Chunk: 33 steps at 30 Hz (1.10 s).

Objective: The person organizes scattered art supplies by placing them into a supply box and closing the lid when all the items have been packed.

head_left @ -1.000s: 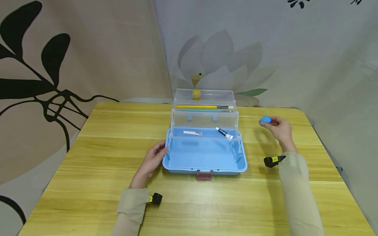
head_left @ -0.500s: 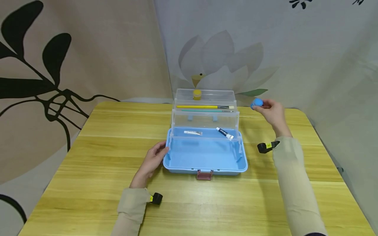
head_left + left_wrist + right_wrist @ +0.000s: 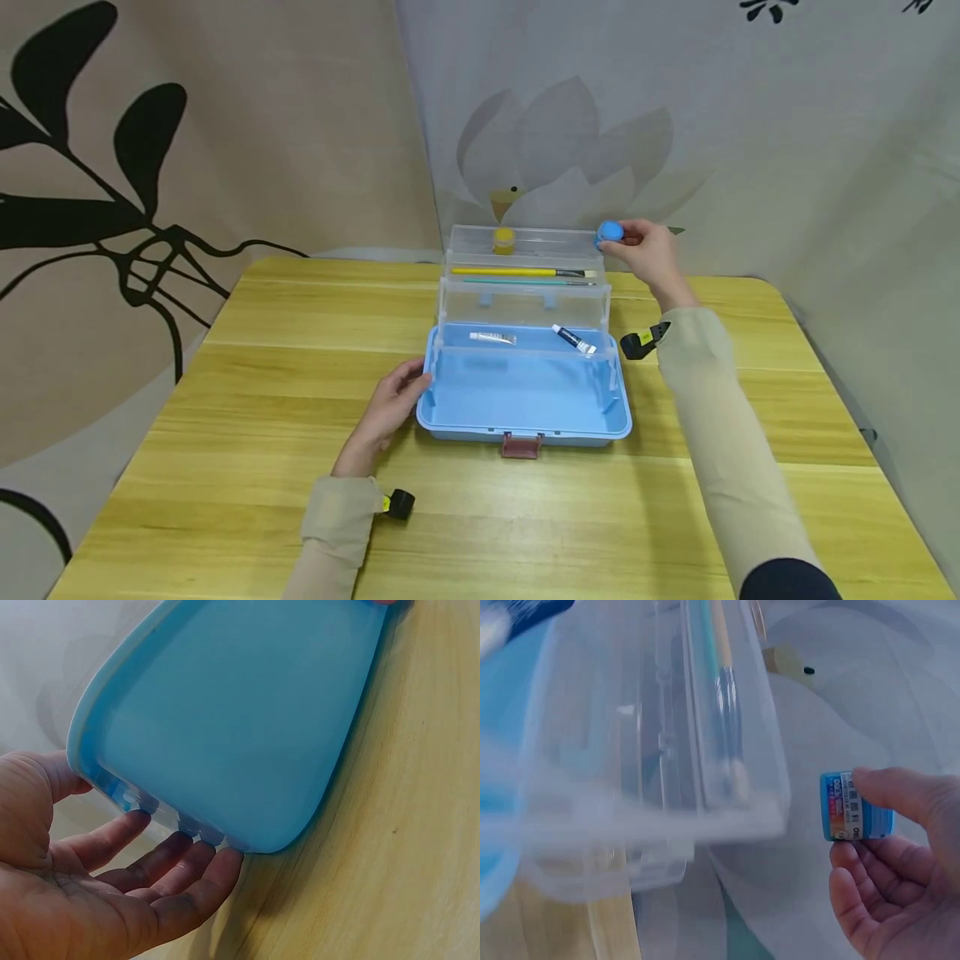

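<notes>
My right hand pinches a small blue paint pot between thumb and fingers, beside the right end of the top clear tray. A printed label faces the camera on the pot in the right wrist view. At the left end of the blue art box, my left hand grips the edge, thumb at the rim and fingertips against the outer wall. The box stands unfolded, its clear trays raised behind the base. A yellow paint pot sits in the top tray, left of the blue one.
A yellow-handled brush and a thin teal brush lie in the middle tray. Lower down are a white paint tube and a dark one. A brown latch hangs at the box front. Patterned fabric rises behind the wooden table.
My right hand has carried the blue paint pot leftward and up, from over the table's right side to the top tray's right end. The left hand stays on the box.
</notes>
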### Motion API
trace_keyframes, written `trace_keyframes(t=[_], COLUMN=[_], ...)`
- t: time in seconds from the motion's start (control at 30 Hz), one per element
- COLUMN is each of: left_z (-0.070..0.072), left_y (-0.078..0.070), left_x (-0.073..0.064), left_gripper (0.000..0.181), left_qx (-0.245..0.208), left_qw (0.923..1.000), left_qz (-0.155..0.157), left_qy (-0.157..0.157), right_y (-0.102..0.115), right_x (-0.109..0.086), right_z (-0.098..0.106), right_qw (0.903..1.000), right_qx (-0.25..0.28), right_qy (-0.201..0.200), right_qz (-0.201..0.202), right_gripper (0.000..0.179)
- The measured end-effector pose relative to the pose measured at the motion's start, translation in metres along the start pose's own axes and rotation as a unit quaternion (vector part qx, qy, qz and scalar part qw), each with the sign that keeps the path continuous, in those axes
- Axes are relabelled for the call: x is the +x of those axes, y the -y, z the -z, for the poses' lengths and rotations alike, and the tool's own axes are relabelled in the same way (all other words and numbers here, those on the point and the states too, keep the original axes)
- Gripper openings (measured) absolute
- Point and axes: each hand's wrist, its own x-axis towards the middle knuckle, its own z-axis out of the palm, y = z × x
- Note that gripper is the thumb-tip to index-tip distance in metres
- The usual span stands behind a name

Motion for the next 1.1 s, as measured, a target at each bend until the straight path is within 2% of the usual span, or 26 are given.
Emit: trace_keyframes(t=[0.13, 0.47, 0.77, 1.1], left_z=[0.000, -0.001, 0.000, 0.000], left_y=[0.000, 0.000, 0.000, 0.000], left_x=[0.000, 0.000, 0.000, 0.000], left_gripper=[0.043, 0.043, 0.043, 0.044], left_qx=[-0.005, -0.008, -0.013, -0.011], left_qw=[1.0000, 1.0000, 0.9999, 0.9999], left_qz=[0.003, 0.000, 0.003, 0.010], left_qy=[0.003, 0.002, 0.004, 0.002], right_y=[0.009, 0.016, 0.018, 0.020], right_x=[0.008, 0.021, 0.024, 0.030], right_z=[-0.012, -0.035, -0.046, -0.053], right_qw=[0.9999, 0.9981, 0.9966, 0.9945], right_qx=[0.005, -0.028, -0.027, -0.060], right_qy=[0.009, 0.052, 0.077, 0.086], right_qz=[0.002, 0.016, -0.008, 0.005], right_gripper=[0.044, 0.040, 0.040, 0.039])
